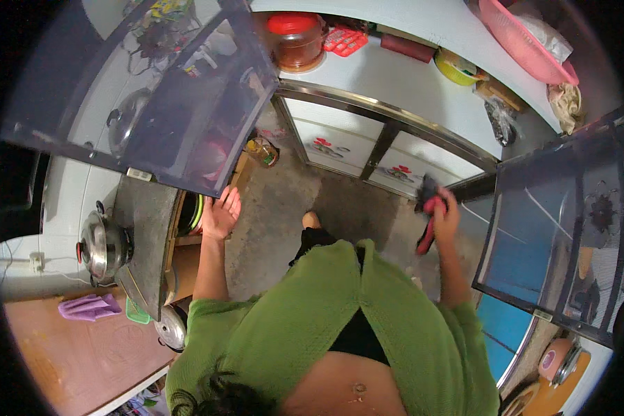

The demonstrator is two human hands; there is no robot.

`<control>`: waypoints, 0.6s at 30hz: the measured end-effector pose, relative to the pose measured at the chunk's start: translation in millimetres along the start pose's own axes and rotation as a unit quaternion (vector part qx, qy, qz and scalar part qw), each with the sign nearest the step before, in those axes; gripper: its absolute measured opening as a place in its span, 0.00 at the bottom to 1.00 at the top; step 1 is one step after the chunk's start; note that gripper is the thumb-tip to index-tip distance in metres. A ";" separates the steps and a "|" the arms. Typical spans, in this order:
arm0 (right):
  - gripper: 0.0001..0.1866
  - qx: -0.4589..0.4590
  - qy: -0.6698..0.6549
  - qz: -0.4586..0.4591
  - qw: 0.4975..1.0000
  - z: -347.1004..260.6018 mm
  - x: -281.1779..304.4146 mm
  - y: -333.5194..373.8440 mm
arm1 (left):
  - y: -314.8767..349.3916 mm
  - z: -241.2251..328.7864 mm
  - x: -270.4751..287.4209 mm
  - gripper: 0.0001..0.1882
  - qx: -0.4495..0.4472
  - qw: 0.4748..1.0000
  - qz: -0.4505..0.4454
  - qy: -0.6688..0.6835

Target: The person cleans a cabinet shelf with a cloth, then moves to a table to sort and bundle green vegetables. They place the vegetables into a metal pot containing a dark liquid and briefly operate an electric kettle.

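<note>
My left hand (220, 213) is open, palm up with fingers stretched out. Its fingertips are at the lower corner of the dark see-through left cabinet door (187, 128), which stands swung out; whether they press on it I cannot tell. In my right hand (448, 219) is a limp red and dark-grey cloth (425, 240), held in closed fingers with one end hanging down. That hand is between the lower cabinet's flowered panels (399, 173) and the swung-out right cabinet door (527, 236).
On the white shelf (388, 76) stand a red-lidded jar (295, 43), a yellow-green bowl (457, 68) and a pink basket (527, 43). A steel pot (105, 244) sits on the dark counter (142, 229) at left. A jar (262, 151) stands below the left door.
</note>
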State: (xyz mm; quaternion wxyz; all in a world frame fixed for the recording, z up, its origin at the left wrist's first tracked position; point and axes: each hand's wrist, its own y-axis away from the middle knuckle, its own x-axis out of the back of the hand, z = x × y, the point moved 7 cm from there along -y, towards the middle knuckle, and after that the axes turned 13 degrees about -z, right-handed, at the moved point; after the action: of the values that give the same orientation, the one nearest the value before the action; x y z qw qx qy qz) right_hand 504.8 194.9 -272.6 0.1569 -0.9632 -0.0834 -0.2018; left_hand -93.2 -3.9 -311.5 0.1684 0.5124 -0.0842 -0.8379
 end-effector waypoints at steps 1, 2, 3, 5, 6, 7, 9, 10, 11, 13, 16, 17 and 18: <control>0.17 -0.114 -0.065 -0.030 0.991 31.8 -1.5 37.9 | -1.8 0.8 -7.6 0.31 0.004 1.000 -0.001 -0.012; 0.20 -0.211 -0.104 -0.033 0.971 59.2 -0.3 80.4 | -4.8 0.1 -16.2 0.30 0.009 0.999 -0.022 -0.025; 0.23 -0.312 -0.232 0.031 0.921 89.4 1.3 123.1 | -7.1 -1.2 -22.4 0.30 0.012 0.998 -0.035 -0.042; 0.27 -0.357 -0.505 0.163 0.769 122.0 3.9 199.6 | -9.0 -8.9 -26.3 0.27 0.019 0.998 -0.037 -0.041; 0.30 -0.376 -0.524 0.212 0.734 129.2 19.8 233.9 | -10.3 -13.4 -26.7 0.26 0.019 0.999 -0.036 -0.025; 0.30 -0.370 -0.543 0.225 0.720 127.8 39.0 262.7 | -11.7 -17.3 -27.3 0.26 0.016 0.999 -0.038 -0.013; 0.32 -0.406 -0.505 0.278 0.709 121.0 89.1 314.2 | -11.0 -35.6 -28.6 0.23 0.062 0.997 -0.047 -0.017; 0.32 -0.358 -0.475 0.254 0.762 105.3 113.6 330.3 | -9.9 -49.3 -29.8 0.23 0.085 0.995 -0.053 -0.024; 0.29 -0.334 -0.485 0.179 0.788 91.1 139.6 331.7 | -10.5 -63.1 -32.4 0.22 0.110 0.992 -0.059 -0.031; 0.29 -0.223 -0.447 0.269 0.823 80.2 176.2 333.5 | -18.7 -92.1 -43.3 0.20 0.154 0.984 -0.078 -0.044; 0.28 -0.197 -0.413 0.089 0.885 55.5 187.6 311.5 | -39.3 -135.6 -77.2 0.19 0.183 0.974 -0.120 -0.055; 0.28 -0.190 -0.409 0.056 0.891 48.6 186.1 305.0 | -50.8 -151.2 -95.8 0.18 0.193 0.969 -0.145 -0.055; 0.27 -0.192 -0.419 0.050 0.886 44.6 181.4 300.5 | -62.2 -166.3 -106.3 0.17 0.208 0.969 -0.109 -0.073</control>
State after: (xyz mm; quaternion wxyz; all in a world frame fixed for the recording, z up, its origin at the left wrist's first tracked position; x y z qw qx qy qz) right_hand 752.3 -54.0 -316.9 -0.0711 -0.9722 -0.0522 0.2169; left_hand 86.6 98.3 -319.3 -0.0403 0.4796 -0.2122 -0.8505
